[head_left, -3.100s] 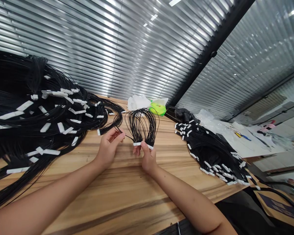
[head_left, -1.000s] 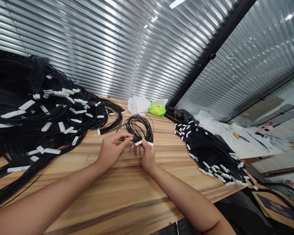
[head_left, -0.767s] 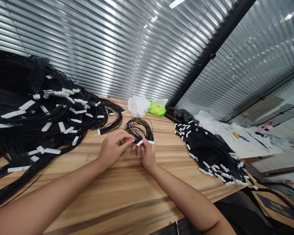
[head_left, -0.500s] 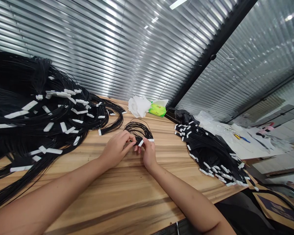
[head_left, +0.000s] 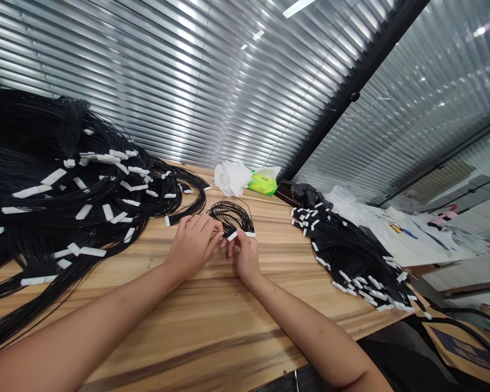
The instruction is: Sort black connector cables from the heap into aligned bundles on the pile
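Note:
A looped bundle of thin black wires, a wire harness (head_left: 232,213), arches just above the middle of the table, with white connectors at its ends. My right hand (head_left: 248,257) pinches the harness by those connectors between thumb and fingers. Close by on the left, my left hand (head_left: 195,238) has its fingers drawn together at the side of the wires. Whatever lies between its fingertips is too small to make out.
A large heap of black wire harnesses (head_left: 81,179) with white connectors covers the table's left side. Another pile (head_left: 351,256) lies to the right. Crumpled white tissue (head_left: 232,177) and a green tissue pack (head_left: 263,182) sit at the back, beneath metal blinds (head_left: 212,81).
My left hand has shifted slightly left, away from the connectors, with its fingers more curled. The right hand keeps its hold on the harness, barely moved.

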### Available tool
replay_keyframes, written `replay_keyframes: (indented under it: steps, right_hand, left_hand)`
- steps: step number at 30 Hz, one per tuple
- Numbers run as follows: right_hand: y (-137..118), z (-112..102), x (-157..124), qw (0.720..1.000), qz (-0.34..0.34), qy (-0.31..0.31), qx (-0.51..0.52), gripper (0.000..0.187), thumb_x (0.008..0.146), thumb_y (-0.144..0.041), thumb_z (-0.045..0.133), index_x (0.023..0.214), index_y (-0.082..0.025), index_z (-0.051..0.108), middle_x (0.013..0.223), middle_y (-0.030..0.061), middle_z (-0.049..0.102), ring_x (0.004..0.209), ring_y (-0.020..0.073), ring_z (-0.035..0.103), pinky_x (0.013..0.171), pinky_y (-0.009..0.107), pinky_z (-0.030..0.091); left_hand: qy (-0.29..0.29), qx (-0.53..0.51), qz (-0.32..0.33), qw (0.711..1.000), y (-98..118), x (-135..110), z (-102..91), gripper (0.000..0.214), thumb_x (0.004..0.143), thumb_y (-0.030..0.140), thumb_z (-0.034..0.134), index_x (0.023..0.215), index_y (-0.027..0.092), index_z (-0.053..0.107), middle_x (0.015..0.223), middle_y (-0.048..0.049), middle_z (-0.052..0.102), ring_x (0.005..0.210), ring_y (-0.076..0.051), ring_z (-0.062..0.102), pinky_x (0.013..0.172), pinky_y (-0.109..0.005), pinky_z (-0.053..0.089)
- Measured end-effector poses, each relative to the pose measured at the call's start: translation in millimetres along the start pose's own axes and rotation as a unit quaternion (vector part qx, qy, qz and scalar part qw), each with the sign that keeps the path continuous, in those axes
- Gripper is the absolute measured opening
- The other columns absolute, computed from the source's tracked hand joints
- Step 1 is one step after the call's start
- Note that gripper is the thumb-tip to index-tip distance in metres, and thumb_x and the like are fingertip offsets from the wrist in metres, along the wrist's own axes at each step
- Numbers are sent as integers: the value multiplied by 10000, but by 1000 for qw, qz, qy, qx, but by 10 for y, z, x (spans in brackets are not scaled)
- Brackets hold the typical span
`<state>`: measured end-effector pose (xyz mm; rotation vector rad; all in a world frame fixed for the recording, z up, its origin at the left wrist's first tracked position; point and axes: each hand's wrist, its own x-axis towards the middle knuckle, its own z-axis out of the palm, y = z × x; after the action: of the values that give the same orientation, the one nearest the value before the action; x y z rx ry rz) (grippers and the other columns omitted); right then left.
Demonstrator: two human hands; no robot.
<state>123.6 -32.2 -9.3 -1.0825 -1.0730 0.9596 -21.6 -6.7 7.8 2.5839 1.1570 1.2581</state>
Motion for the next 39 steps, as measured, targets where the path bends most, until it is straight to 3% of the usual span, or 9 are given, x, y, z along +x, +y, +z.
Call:
replay_keyframes:
  steps: [6,13,18,20,22,24,26,31,39]
  right_hand:
    - [-54,15,21,998,-3,59,33,469,790,-578,521,519,-195,526,426,-21,490,404,113,410,451,265,324]
    - [-51,-13,47,993,-24,91,70,478,828,-566,493,530,-193,515,430,-30,478,403,102,376,455,264,298]
    - [-8,-27,43,993,-28,96,69,490,837,-557,487,505,-198,488,424,-31,478,406,101,387,459,261,304]
    - [-16,-23,36,993,-33,89,73,483,841,-545,482,514,-192,506,447,-20,511,405,97,389,457,259,308]
    - [-35,-14,27,993,-38,82,74,464,837,-539,482,547,-182,544,496,-4,560,404,93,393,443,256,303]
    - [-55,-2,11,994,-42,76,65,442,829,-538,486,596,-174,581,539,7,590,409,94,399,429,253,298]
    - [-65,8,-11,995,-48,64,52,432,825,-541,488,623,-174,591,547,9,590,420,99,409,421,250,298]
    - [-25,-2,-61,996,-75,24,33,419,840,-538,492,634,-182,574,546,0,570,436,104,429,421,243,308]
    - [24,-35,-85,995,-95,7,12,425,887,-510,464,650,-178,582,587,9,591,459,104,433,465,252,335]
  left_hand:
    - [-15,-16,36,999,-2,0,-8,196,922,337,476,809,212,577,848,-51,665,836,-223,551,863,-391,326]
    - [35,-18,119,992,22,-35,-39,110,886,317,560,875,237,634,1128,-64,677,1077,-238,565,975,-401,324]
    - [5,-82,151,985,52,-52,-58,165,914,285,512,810,208,614,937,-43,707,922,-195,600,871,-350,391]
    - [-30,-136,110,984,43,-60,-45,216,933,282,467,789,198,604,796,-21,685,765,-158,598,743,-291,420]
    - [-62,-189,13,980,25,-67,-22,239,948,309,436,816,198,601,656,19,626,604,-124,554,608,-245,400]
    - [-68,-233,-89,966,5,-67,1,222,947,353,436,892,206,591,579,58,563,518,-105,505,538,-223,366]
    - [-52,-270,-143,951,-13,-63,18,209,929,388,468,983,212,568,576,75,546,503,-98,481,527,-212,358]
    - [-39,-300,-139,943,-30,-60,36,226,879,369,562,1044,215,547,616,76,566,533,-89,482,565,-201,384]
    - [-36,-282,-112,952,-33,-71,40,176,892,349,552,1005,219,585,627,68,590,551,-87,513,579,-202,396]
